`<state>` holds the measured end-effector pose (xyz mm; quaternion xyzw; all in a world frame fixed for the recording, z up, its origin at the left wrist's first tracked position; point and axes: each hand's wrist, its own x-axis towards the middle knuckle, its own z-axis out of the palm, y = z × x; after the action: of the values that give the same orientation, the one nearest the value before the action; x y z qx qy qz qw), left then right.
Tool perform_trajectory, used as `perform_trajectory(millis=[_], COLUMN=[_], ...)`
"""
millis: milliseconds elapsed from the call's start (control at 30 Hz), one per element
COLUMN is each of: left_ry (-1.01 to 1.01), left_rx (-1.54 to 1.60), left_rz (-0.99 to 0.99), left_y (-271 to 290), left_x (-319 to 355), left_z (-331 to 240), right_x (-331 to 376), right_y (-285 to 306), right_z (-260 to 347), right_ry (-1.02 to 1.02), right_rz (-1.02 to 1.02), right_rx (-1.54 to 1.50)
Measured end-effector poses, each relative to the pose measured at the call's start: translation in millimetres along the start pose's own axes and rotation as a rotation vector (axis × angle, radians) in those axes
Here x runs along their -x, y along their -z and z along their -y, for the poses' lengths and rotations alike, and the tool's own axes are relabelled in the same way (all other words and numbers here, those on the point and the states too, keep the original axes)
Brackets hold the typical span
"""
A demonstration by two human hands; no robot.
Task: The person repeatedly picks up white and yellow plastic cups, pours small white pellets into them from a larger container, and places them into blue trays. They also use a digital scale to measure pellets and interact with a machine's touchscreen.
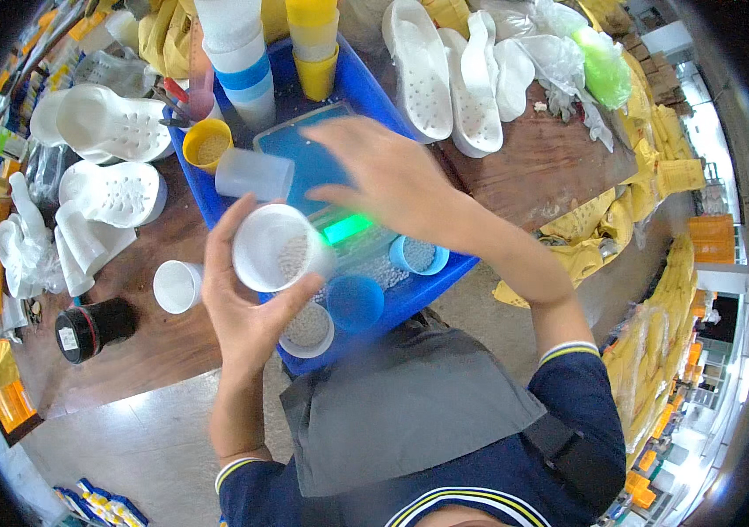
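Note:
My left hand (242, 321) is wrapped round a white plastic cup (249, 250), tilted so its mouth shows whitish pellets (293, 259) low on one side. Over the scale's blue plate (313, 176) reaches my right hand (383, 167), blurred, thumb and fingers apart with nothing visible between them. A translucent cup (251, 174) lies tipped on its side just beyond the white cup; what supports it I cannot tell. The scale's display (347, 229) glows green. Close by are a white cup of pellets (307, 332), a blue cup (355, 303) and a light-blue cup of pellets (418, 256).
A blue tray (374, 83) holds the scale, stacked white cups (238, 53), yellow cups (314, 70) and a yellow cup of granules (207, 145). White clogs (115, 123) and shoe parts (418, 79) flank it. A white cup (177, 287) and black cylinder (93, 329) stand left.

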<state>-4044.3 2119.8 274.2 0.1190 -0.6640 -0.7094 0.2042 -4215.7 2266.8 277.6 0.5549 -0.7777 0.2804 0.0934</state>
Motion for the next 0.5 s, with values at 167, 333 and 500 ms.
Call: perform_trajectory(millis=[167, 333, 500], left_ry=[-0.089, -0.146, -0.164], left_rx=[-0.057, -0.033, -0.023], left_rz=[-0.227, -0.365, -0.348], left_y=[21.7, 42.5, 42.7], left_x=[16.3, 30.0, 27.1], left_z=[-4.0, -4.1, 3.9], right_x=[-59.7, -41.8, -42.1], right_y=[-80.8, -52.3, -56.3], right_z=[5.9, -15.3, -64.9], right_ry=[0.112, -0.145, 0.042], right_rz=[0.224, 0.321, 0.122], right_rx=[0.079, -0.028, -0.070])
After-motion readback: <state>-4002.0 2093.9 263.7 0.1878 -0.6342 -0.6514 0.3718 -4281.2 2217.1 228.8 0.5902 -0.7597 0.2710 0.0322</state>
